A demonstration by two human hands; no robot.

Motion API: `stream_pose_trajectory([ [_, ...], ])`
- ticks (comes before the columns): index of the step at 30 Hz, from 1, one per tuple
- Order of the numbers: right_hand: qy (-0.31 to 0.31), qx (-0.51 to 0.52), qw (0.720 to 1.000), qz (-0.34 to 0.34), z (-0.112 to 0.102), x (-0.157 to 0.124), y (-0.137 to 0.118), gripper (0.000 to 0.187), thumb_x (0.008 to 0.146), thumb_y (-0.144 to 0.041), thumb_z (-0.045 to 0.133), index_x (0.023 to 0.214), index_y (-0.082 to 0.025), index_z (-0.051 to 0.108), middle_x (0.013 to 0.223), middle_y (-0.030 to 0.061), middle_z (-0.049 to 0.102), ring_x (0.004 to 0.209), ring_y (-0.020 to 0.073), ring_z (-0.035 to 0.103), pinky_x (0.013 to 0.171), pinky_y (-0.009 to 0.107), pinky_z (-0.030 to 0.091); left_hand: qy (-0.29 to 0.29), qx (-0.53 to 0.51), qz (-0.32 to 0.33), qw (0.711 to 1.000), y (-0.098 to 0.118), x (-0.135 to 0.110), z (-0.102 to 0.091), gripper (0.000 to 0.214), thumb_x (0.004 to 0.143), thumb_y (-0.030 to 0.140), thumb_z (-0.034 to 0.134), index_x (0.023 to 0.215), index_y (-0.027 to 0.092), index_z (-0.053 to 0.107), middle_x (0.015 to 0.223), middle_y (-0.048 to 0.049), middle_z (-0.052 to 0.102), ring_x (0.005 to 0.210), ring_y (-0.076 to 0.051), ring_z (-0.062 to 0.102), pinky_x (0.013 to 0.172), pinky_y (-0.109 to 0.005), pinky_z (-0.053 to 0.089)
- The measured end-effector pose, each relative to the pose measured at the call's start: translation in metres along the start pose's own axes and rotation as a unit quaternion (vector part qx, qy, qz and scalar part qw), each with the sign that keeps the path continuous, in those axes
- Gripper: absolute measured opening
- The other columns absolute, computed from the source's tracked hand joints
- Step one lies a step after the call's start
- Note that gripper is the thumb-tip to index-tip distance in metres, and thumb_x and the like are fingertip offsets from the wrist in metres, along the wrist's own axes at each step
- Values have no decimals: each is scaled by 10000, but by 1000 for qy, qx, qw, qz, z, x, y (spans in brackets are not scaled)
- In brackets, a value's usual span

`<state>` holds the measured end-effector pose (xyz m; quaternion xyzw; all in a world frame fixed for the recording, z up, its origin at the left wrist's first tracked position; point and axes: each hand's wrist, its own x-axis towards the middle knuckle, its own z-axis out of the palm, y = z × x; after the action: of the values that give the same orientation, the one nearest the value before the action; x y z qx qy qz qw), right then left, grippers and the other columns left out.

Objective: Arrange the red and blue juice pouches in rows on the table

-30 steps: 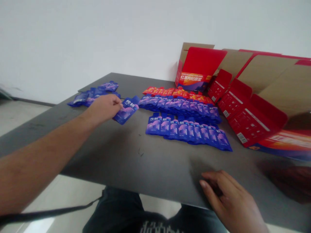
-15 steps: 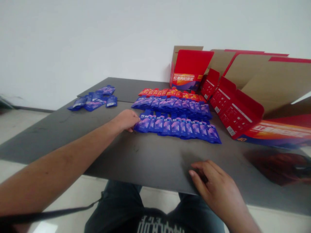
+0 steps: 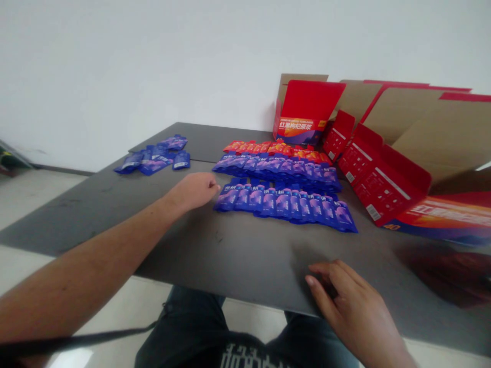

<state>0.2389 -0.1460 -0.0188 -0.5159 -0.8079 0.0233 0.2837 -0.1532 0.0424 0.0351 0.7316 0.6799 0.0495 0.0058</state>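
In the head view, my left hand (image 3: 196, 191) is closed, its fingers curled under, at the left end of the front row of blue-purple pouches (image 3: 284, 202). The thumb side is right by the end pouch's edge; whether it touches or grips anything is hidden. My right hand (image 3: 351, 294) hangs over the near table edge, fingers loosely bent and thumb apart, holding nothing. Behind the front row lie stacked blue-purple pouches (image 3: 280, 165), and behind those, red-orange pouches (image 3: 278, 147).
More blue pouches (image 3: 155, 159) lie loosely at the left on the grey table (image 3: 230, 250). An open red carton (image 3: 307, 115) stands at the back, with further open red cartons (image 3: 383, 168) along the right. A dark reddish blurred shape (image 3: 448, 273) is at the right edge.
My left hand has lifted slightly and curled tighter beside the end pouch. The whole view has shifted a little, with the pouches and cartons appearing further right. My right hand keeps its pose.
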Motion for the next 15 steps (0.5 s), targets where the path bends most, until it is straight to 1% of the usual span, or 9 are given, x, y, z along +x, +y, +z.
stream_pose_trajectory([
  [2,5,-6,1000,-4,0,0,2,317,1124,-500,551,1059,-251,737,892,41,746,758,200,754,706,322,610,9,-1,-22,1000,-18,-2,-2,333,965,448,561,969,234,816,911,-113,816,951,-303,775,897,-371,563],
  [5,19,-13,999,-26,-1,4,6,361,1112,-554,552,1030,-263,749,865,33,771,707,201,775,634,311,619,37,6,-77,996,-54,6,-7,322,965,416,562,1016,215,809,1020,-143,828,1034,-321,773,940,-386,564],
  [8,22,-17,998,-56,-2,9,9,365,1103,-560,564,1000,-272,763,836,19,790,650,191,781,554,291,608,73,13,-146,987,-92,26,-15,366,992,394,529,1134,167,779,1161,-213,810,1128,-364,755,980,-441,554],
  [10,28,-21,997,-62,-2,11,10,375,1101,-566,562,983,-275,767,822,14,793,629,189,779,531,290,603,83,2,-202,976,-110,43,-18,417,1003,422,546,1227,128,739,1268,-240,777,1187,-371,736,1006,-459,541],
  [13,27,-28,998,-48,-2,10,10,379,1098,-572,564,975,-278,768,823,12,794,628,192,777,535,297,605,62,-20,-248,967,-122,71,-14,633,1002,578,592,1328,40,656,1367,-246,716,1310,-361,680,1082,-455,498],
  [15,9,-30,999,-27,-2,7,9,372,1097,-575,567,1001,-278,770,846,20,791,664,196,782,576,303,618,46,-25,-249,967,-122,86,-8,778,918,679,695,1309,10,634,1401,-269,677,1370,-392,628,1126,-491,472],
])
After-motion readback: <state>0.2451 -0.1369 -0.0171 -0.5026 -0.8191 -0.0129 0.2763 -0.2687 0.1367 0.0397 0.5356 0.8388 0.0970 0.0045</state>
